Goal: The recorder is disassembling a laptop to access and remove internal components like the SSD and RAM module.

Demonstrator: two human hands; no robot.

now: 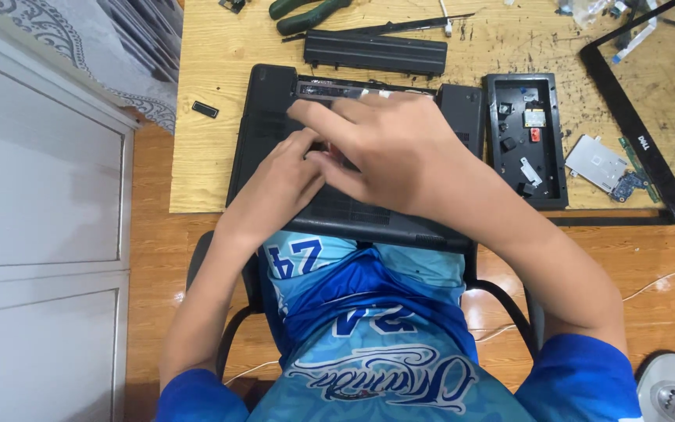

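A black laptop (269, 94) lies upside down at the near edge of a wooden table (212, 172), its battery bay open along the far side. My left hand (279, 176) rests on the laptop's underside, fingers bent near the middle. My right hand (380, 148) lies across it with fingers spread, reaching left over the same spot. Whether either hand holds a small part is hidden by the fingers. A long black battery (375, 52) lies just beyond the laptop.
A black cover panel (526, 141) holding small parts lies right of the laptop, then a metal bracket with circuit board (605, 166) and a black screen bezel (634, 117). Green-handled pliers (306, 12) sit at the far edge. A small black piece (205, 109) lies left. White cabinet (41, 219) on the left.
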